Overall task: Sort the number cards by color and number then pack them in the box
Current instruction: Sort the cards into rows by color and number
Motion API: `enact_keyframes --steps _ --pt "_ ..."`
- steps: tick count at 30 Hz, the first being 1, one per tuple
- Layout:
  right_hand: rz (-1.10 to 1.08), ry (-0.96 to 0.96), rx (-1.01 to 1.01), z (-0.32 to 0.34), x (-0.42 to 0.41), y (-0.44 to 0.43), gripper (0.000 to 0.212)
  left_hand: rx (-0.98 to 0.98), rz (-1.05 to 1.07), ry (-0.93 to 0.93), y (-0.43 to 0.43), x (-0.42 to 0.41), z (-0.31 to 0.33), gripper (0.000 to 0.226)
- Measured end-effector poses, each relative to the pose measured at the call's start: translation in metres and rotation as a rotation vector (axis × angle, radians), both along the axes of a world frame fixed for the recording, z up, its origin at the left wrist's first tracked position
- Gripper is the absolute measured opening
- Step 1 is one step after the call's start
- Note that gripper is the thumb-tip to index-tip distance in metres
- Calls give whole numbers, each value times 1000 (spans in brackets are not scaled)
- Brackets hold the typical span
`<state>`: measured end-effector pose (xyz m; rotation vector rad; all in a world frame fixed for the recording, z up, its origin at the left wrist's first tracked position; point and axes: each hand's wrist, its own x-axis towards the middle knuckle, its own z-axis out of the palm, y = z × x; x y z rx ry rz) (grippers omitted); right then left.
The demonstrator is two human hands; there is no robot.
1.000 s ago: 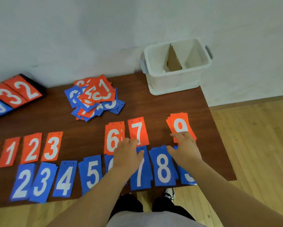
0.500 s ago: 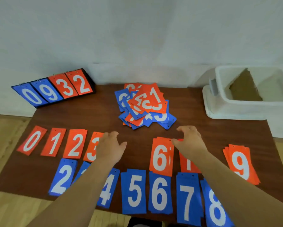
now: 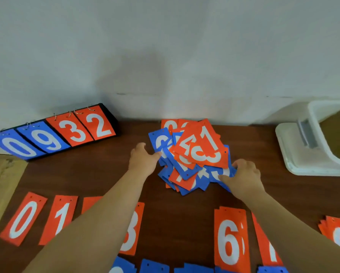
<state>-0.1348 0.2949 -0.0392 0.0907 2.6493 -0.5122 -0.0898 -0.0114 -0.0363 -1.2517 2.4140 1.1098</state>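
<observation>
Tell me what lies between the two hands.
In the head view, the heap of number cards, orange and blue mixed, lies between them: the left hand touches one edge, the right hand grips the other.

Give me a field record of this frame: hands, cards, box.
left hand: open, touching left edge of mixed pile
right hand: grips pile's right edge, thumb on blue card
orange row: laid flat, front of table; 0, 1, 3, 6 readable
white box: far right, partly cropped
scoreboard: back left, shows 0 9 3 2
</observation>
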Motion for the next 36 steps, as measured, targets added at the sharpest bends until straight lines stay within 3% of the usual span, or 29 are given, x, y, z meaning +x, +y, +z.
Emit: enact_keyframes --steps 5,9,13,17,21,27,32,36 --pt "-28 -12 66 -18 -3 -9 64 66 151 114 -13 -63 -11 82" --pt "-77 -45 56 -23 -9 -7 67 -41 83 66 -5 -83 -16 82" --pt "-120 -62 -7 -25 -13 0 62 -40 59 144 1 -76 -24 69" --pt "-202 -103 -117 -22 -13 11 50 -82 167 232 -5 -55 -23 48" --pt "-259 -24 -141 -16 -11 29 38 -96 225 289 -16 -24 -22 25" --pt "-433 207 -217 7 -2 56 29 -79 368 382 -23 21 6 31" --pt "-582 280 -409 42 28 75 28 -40 441 447 -3 66 53 34" --pt "-592 265 -620 79 80 83 27 50 349 518 42 113 85 31"
